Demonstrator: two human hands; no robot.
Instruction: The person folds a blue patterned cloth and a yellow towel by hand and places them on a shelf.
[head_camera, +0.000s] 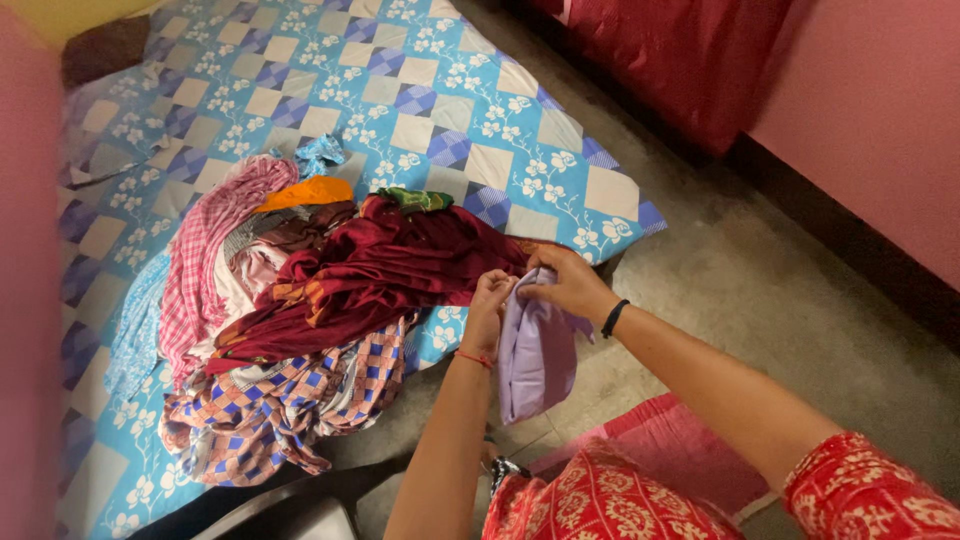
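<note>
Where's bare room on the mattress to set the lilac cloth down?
Free: the patterned sheet beyond the clothes pile, up to the far edge, and the corner patch right of the maroon garment. Crowded: the pile itself, and where both hands, left hand and right hand, hold the lilac cloth.

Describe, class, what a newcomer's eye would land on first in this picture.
First, the heap of clothes, maroon on top, piled on the blue patterned bedsheet at centre-left. Just right of it, the left hand and right hand grip a lilac cloth over the floor.

Soft, even indoor light, faint shadows, no glare; a blurred pink smear fills the left edge.
</note>
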